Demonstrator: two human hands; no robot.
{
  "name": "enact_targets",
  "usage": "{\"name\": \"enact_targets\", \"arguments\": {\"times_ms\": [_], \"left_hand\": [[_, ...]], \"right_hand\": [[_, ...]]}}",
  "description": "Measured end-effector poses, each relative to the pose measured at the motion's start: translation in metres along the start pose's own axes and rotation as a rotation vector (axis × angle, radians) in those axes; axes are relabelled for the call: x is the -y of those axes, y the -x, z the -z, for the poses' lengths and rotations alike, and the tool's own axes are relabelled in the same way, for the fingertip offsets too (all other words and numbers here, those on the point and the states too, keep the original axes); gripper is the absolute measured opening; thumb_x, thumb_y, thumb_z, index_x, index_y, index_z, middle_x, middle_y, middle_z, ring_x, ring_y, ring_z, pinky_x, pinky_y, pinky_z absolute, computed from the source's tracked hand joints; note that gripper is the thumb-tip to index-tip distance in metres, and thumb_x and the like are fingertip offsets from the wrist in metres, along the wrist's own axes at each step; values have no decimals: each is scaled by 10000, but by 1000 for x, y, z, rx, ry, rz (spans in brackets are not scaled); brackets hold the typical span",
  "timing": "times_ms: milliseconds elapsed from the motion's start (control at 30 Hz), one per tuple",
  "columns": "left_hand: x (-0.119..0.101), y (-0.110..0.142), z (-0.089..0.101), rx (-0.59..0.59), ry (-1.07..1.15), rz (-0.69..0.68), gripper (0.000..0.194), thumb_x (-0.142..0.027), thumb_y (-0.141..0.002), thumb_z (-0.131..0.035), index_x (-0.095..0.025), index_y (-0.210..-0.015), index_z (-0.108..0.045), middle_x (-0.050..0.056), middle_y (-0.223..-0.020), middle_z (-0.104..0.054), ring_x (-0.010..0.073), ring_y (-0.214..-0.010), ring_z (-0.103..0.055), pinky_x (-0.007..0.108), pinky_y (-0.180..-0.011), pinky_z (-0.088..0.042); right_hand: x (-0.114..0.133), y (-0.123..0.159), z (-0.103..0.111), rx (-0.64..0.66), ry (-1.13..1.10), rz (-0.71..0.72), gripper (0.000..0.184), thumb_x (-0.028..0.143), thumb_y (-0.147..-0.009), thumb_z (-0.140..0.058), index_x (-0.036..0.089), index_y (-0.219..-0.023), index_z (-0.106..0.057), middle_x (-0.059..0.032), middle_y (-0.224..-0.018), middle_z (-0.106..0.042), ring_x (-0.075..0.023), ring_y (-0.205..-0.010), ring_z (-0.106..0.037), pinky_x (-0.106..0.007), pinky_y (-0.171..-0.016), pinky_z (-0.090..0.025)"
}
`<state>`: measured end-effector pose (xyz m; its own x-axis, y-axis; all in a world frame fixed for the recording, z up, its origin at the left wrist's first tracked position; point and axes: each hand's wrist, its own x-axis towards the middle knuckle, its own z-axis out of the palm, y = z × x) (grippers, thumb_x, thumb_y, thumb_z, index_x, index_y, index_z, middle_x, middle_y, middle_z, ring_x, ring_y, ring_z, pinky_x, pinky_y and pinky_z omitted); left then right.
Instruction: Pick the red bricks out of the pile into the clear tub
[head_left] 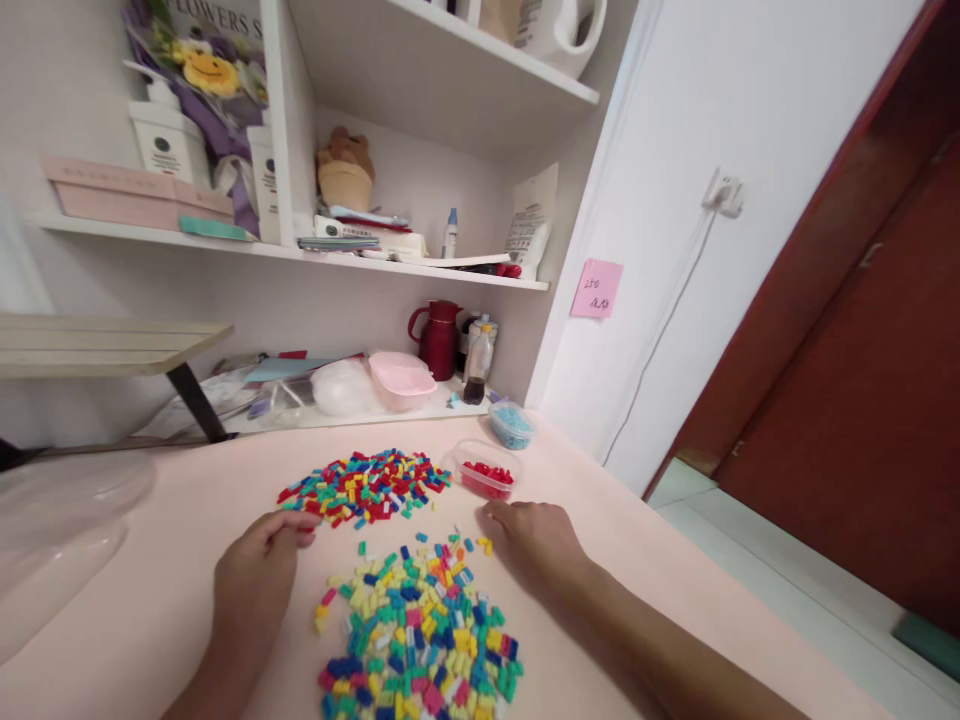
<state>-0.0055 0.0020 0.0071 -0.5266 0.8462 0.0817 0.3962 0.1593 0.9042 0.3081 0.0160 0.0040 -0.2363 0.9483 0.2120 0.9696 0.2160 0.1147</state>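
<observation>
Reaching, in the head view, to the near edge of the far brick pile [367,485], the left hand [259,570] has its fingertips drawn together, though its grip is unclear. The right hand [540,535], curled just beside the red-brick container [489,490], likewise hides its grip; the nearer brick pile [420,630] covers pink tabletop [172,500].

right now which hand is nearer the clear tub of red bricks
Right. The right hand is just in front of the tub; the left hand is farther off, at the back multicoloured pile's near-left edge.
</observation>
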Motion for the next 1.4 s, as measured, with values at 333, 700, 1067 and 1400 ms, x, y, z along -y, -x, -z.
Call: {"name": "enact_targets", "arguments": {"times_ms": [333, 700, 1067, 1400], "left_hand": [[4, 0, -2, 41, 25, -17, 272, -321, -647, -455, -224, -739, -693, 27, -702, -730, 257, -810, -682, 335, -770, -466], [3, 1, -1, 35, 8, -72, 264, -303, -672, -440, -227, -721, -688, 24, -707, -724, 239, -773, -679, 331, -752, -486], [22, -6, -20, 108, -195, -520, 409, -202, -793, -378, -229, -989, -737, 68, -1073, -681, 212, -1001, -650, 356, -886, -515], [18, 9, -30, 267, -704, -634, 704, 45, -760, -367, -316, -1326, -579, 107, -1330, -557, 260, -1245, -515, 447, -981, -414]], "right_hand": [[5, -2, 8, 33, 34, -6, 293, 316, -983, -375, 212, -838, -607, -50, -757, -726, -220, -674, -679, -272, -551, -309], [13, -41, 55, -128, -257, -149, 262, 313, -972, -438, 298, -1046, -689, -21, -946, -751, -211, -867, -670, -267, -674, -382], [54, -44, 11, -193, -735, 280, 411, 60, -882, -434, 241, -1159, -678, -56, -1045, -689, -168, -944, -632, -266, -824, -468], [69, -44, -10, -158, -523, 473, 256, 106, -876, -541, 243, -1025, -697, -56, -981, -643, -193, -911, -573, -309, -792, -408]]}}
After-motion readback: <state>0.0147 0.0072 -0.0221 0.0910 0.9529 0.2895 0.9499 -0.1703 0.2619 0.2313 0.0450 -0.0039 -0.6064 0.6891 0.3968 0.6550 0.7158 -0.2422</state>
